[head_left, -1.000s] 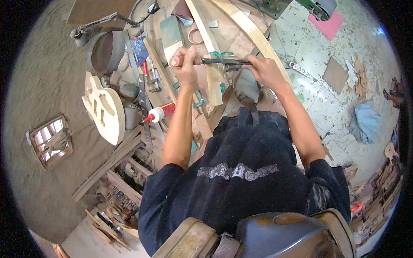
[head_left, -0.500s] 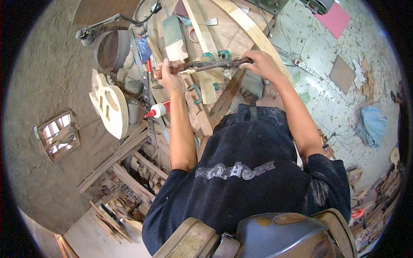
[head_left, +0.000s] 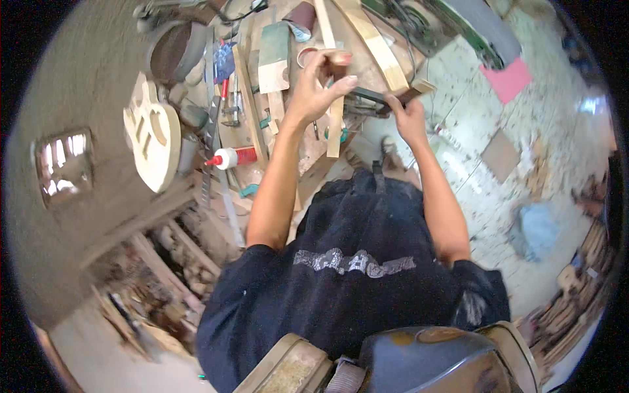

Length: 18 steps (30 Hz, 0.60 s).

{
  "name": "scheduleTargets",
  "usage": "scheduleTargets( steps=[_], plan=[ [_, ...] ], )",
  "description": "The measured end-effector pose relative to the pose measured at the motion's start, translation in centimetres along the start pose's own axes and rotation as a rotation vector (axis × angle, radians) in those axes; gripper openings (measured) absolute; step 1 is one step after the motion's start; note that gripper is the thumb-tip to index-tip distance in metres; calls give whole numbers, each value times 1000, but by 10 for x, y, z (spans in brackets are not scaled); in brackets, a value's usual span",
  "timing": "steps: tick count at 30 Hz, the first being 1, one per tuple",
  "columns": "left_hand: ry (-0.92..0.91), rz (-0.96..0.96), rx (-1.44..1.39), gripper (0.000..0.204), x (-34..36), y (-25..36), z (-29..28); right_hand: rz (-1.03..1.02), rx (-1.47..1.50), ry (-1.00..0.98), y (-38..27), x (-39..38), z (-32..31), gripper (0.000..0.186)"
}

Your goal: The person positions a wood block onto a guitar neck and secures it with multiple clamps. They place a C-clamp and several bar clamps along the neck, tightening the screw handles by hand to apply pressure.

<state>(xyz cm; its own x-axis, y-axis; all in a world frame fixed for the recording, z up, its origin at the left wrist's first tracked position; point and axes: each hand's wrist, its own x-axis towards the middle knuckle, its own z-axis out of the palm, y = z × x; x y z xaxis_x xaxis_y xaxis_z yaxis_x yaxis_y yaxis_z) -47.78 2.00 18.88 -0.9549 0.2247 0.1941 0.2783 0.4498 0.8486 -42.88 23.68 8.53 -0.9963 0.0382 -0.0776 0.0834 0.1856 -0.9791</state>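
A dark bar clamp with a brown wooden handle spans the space between my hands, above the workbench. My left hand curves loosely round its handle end, thumb and fingers apart, somewhat blurred. My right hand grips the clamp's other end, where a brown piece with a pale tip sticks out past the fingers. Beneath my hands lies a long pale wood strip, with a green clamp at its side. A white glue bottle with a red cap lies left of my left forearm.
A pale guitar body stands by the left wall. A green-and-wood block, a red-handled tool and a roll of sandpaper lie on the bench. A green machine is at the far right, beside a pink sheet.
The clamp has turned from nearly level between my hands to slanting, its handle swung round. My left hand has moved up and right, its grip loosened. The view has shifted.
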Motion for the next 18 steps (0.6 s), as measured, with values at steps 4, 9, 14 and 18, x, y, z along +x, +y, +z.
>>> scheduleTargets(
  steps=[4, 9, 14, 18],
  plan=[
    [399, -433, -606, 30, -25, -60, 0, -31, 36, 63, 24, 8, -24, 26],
    [82, -1011, -418, 56, -94, -151, 30, 208, 249, 64, 40, 5, -42, 25],
    [-77, -1187, -875, 77, -109, -137, 73, 224, 478, 84, 59, 6, -64, 32],
    [-153, -1256, -1297, 83, -116, -132, 111, 251, 482, 55, 63, 8, -68, 33]
  ],
)
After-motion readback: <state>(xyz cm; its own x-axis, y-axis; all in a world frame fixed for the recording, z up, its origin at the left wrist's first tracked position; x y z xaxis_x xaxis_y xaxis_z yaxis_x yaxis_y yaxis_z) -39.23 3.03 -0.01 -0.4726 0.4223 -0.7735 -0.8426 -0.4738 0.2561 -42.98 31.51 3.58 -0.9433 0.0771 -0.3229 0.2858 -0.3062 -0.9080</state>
